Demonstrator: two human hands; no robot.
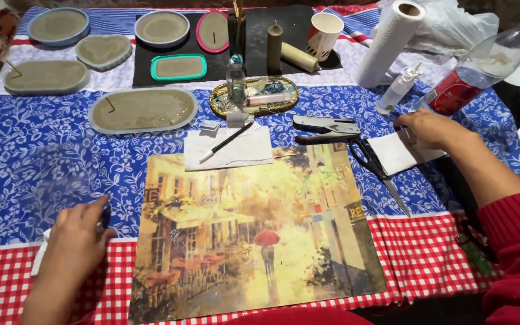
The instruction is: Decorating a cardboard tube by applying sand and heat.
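Red-labelled bottle [482, 66] beside right hand [428, 128], napkin [395, 153].

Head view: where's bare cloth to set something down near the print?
Bare blue floral cloth lies between the left hand, the oval tray and the print. Red check cloth right of the print is free. Around the scissors and right hand it is crowded.

At the upper right of the frame, a clear plastic bottle [482, 63] with a red cap lies tilted, its label [455, 91] red and white.
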